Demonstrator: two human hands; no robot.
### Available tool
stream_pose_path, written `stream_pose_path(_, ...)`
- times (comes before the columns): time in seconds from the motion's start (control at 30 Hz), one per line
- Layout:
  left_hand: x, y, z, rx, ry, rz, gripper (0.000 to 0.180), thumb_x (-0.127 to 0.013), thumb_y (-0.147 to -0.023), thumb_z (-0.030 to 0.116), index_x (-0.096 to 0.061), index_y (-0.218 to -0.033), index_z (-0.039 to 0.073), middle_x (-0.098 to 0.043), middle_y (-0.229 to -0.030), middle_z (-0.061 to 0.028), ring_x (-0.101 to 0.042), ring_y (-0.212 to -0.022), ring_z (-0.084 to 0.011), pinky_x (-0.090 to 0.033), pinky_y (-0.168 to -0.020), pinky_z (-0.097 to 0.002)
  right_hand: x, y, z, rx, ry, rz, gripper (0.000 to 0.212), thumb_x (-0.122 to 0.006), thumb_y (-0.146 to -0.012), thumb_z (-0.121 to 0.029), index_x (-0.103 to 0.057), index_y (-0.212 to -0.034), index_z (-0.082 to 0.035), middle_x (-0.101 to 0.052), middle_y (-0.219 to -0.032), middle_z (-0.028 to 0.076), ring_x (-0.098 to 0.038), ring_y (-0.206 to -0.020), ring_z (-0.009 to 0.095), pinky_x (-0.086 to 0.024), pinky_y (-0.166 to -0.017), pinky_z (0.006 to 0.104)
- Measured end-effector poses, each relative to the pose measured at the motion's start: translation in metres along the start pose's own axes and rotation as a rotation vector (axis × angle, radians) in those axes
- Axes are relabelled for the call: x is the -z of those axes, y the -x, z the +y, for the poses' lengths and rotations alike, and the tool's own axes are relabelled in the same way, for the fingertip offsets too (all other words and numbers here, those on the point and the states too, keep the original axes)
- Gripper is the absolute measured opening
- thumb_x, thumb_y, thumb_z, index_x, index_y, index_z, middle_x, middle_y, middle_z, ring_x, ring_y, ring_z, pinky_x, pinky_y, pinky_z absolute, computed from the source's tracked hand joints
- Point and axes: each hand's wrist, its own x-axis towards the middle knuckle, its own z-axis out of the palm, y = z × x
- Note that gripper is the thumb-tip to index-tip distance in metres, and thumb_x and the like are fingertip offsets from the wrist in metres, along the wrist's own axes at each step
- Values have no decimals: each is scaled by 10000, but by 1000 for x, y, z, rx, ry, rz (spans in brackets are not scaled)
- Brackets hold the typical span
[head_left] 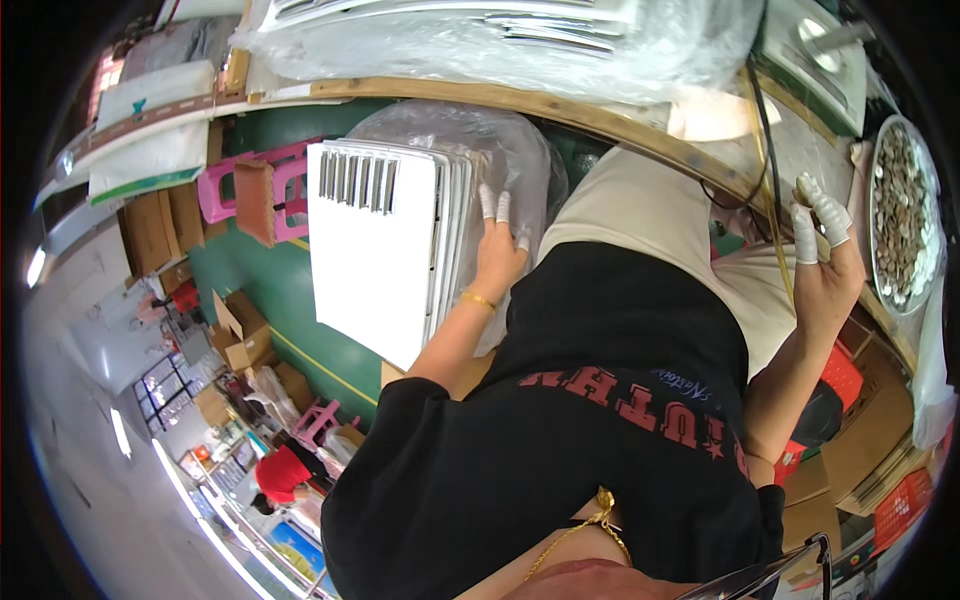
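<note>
The stack of slotted panels (385, 250) stands at 9 o'clock of the left hand (498, 255), inside a plastic bag (470, 135). The bowl of small parts (903, 215) sits on the worktop (560, 105) at 3 o'clock of the right hand (825, 260).

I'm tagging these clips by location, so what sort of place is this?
Probably a small factory or assembly workshop. A stack of white slotted panels stands by the left hand, a tray of small metal parts sits near the right hand, and cardboard boxes crowd the floor.
</note>
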Motion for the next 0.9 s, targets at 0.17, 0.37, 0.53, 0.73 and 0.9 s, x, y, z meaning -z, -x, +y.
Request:
stream_pose_path(0.17,-15,-24,-20,60,-268,97,864,-696,-764,151,-189,-1452,23,8,-1483,-329,-556,-998,-469,-495,-833,-431,20,13,12,-34,-51,57,223,-648,-822,36,-649,-1045,30,-670,-1012,117,-633,-927,177,-495,-813,280)
stream_pose_path(0.37,-6,-37,-16,140,-405,-1,940,-700,-787,192,-72,-1464,19,-109,-1443,-363,-490,-1104,-488,-434,-950,-416,32,29,32,-98,-81,95,219,-653,-814,36,-648,-1033,32,-667,-1008,115,-627,-927,178,-484,-823,273)
stream_pose_path(0.53,-4,-34,-21,160,-407,33,865,-682,-764,136,-173,-1456,28,-139,-1450,-334,-472,-1148,-457,-440,-948,-410,39,32,42,-115,-79,121,228,-655,-809,45,-646,-1036,35,-665,-1015,118,-628,-948,185,-481,-843,275)
stream_pose_path(0.73,8,-27,-11,138,-458,-2,554,-680,-720,112,-373,-1158,-33,-351,-1211,-298,-508,-1005,-441,-444,-872,-439,41,32,52,-99,-210,188,234,-648,-808,67,-637,-1041,56,-658,-1025,138,-631,-954,198,-496,-846,289)
stream_pose_path(0.9,8,-24,-33,-2,-570,182,295,-669,-690,99,-552,-887,-86,-481,-1001,-264,-533,-861,-431,-457,-791,-452,42,26,55,-121,-218,176,231,-635,-818,75,-635,-1049,59,-655,-1033,140,-635,-942,190,-503,-832,278)
